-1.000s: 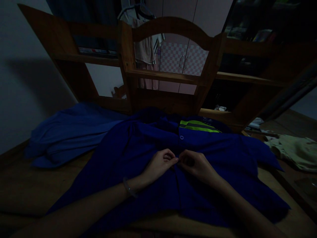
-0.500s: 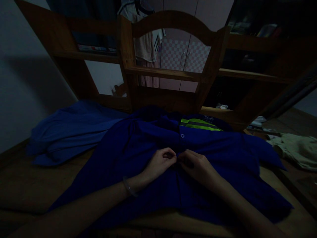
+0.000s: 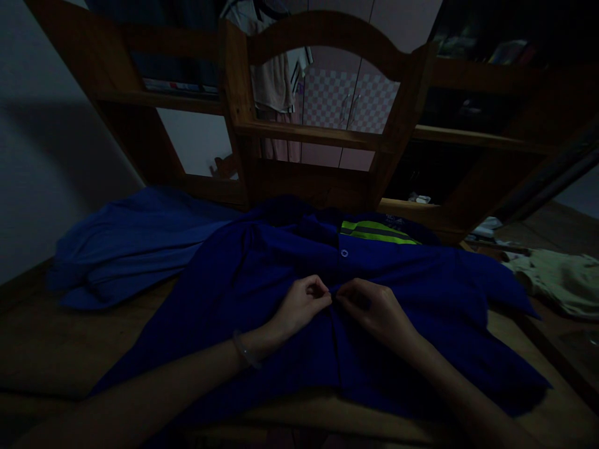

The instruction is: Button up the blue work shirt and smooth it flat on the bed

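A dark blue shirt [image 3: 262, 293] with a yellow-green reflective stripe [image 3: 374, 231] lies spread on a wooden surface [image 3: 51, 349]. My left hand [image 3: 302, 305] and my right hand [image 3: 374, 310] meet at the shirt's front placket, each with fingers pinched on the fabric edge. A fastened button [image 3: 344, 252] shows just above them. A bracelet sits on my left wrist. The room is dim, so the exact spot under my fingertips is hard to make out.
A second blue garment [image 3: 131, 240] lies heaped at the left. A pale cloth [image 3: 556, 280] rests at the right. A wooden frame with shelves [image 3: 322, 134] stands right behind the shirt, with hanging clothes and a checkered wardrobe door beyond it.
Both hands have shifted slightly up the placket, staying pinched together. The view has tipped a little.
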### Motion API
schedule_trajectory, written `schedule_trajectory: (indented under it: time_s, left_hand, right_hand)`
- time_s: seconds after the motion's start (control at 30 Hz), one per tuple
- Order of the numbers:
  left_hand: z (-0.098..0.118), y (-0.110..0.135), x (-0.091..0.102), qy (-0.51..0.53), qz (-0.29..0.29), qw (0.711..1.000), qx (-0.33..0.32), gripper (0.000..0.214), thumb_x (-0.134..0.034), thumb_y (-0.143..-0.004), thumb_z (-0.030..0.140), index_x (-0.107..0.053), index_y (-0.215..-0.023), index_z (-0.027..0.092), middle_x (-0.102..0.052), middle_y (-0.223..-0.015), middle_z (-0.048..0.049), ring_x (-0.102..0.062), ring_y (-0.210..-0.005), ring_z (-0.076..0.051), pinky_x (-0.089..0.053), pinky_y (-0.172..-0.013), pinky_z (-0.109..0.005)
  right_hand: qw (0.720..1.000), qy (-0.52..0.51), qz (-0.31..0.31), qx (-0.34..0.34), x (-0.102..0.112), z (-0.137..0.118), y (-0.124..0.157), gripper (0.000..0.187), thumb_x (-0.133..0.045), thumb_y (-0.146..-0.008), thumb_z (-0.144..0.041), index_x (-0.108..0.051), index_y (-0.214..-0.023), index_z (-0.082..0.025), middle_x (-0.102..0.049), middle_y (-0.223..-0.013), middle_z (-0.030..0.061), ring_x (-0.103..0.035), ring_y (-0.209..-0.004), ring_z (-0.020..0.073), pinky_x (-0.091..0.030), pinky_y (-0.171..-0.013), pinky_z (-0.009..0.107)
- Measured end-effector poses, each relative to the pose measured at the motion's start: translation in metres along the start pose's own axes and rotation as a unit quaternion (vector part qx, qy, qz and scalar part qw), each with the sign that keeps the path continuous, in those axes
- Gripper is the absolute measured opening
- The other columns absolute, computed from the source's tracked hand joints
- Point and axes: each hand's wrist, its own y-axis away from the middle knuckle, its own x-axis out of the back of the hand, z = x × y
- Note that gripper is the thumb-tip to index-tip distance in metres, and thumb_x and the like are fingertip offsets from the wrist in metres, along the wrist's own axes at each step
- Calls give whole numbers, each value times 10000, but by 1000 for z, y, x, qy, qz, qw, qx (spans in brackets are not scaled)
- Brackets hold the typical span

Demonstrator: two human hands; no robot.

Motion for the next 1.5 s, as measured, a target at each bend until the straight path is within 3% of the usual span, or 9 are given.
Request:
schedule_trajectory:
  time_s: [0.13,0.23,0.43,0.53,0.77,0.93,1.23,1.5]
  left_hand:
    - [0,2,-1,-37,-9,999,-16,79,-627,-668,191,-578,-707,143,-582,-665,7,-548,-641,-114,-417,-604,-208]
    - [0,5,-2,-86,-20,995,-40,66,-603,-680,187,-586,-732,149,-592,-684,2,-552,-651,-120,-412,-602,-209]
    - [-1,9,-5,-167,-10,983,-83,84,-579,-690,175,-583,-774,179,-619,-719,8,-571,-667,-131,-413,-603,-208]
    - [0,9,-6,-173,-14,981,-87,87,-572,-695,170,-588,-780,185,-627,-726,10,-579,-670,-131,-425,-616,-210]
    - [4,7,-7,-102,-28,992,-69,53,-573,-744,196,-570,-792,173,-607,-749,4,-595,-718,-128,-450,-629,-196]
    - [6,6,-7,-90,-32,993,-67,101,-570,-786,244,-583,-852,169,-617,-801,-10,-597,-740,-123,-458,-654,-197]
    - [1,8,-4,-133,-41,989,-55,255,-641,-758,391,-606,-869,165,-643,-789,-31,-590,-696,-135,-434,-601,-209]
    - [4,8,-1,-147,-61,985,-59,264,-629,-767,400,-625,-846,148,-638,-745,-23,-576,-663,-136,-398,-577,-210]
  right_hand:
    - [998,-27,-37,-40,4,2,-2,101,-539,-882,-262,-616,-882,-197,-649,-766,2,-603,-674,132,-419,-588,221]
    - [997,-2,-70,-33,5,5,-3,57,-539,-874,-221,-587,-894,-197,-643,-796,1,-602,-699,132,-407,-597,215]
    - [975,193,-102,52,2,0,3,75,-449,-888,-134,-490,-932,-178,-583,-851,36,-546,-659,138,-318,-556,246]
    - [961,237,-127,68,2,-1,5,148,-441,-863,-83,-480,-965,-185,-572,-863,34,-529,-649,137,-279,-541,256]
    - [990,87,-103,41,12,5,1,145,-376,-958,-187,-455,-837,-195,-545,-769,-1,-500,-646,115,-321,-598,221]
    - [995,5,-101,20,17,6,-1,164,-401,-954,-213,-475,-809,-192,-530,-707,-18,-478,-606,103,-311,-567,215]
    - [997,-3,-79,12,10,5,0,133,-437,-934,-208,-493,-815,-189,-552,-710,-14,-499,-603,105,-306,-551,217]
    - [997,-8,-81,15,10,4,1,149,-423,-953,-240,-494,-835,-186,-548,-730,-13,-507,-634,107,-311,-572,221]
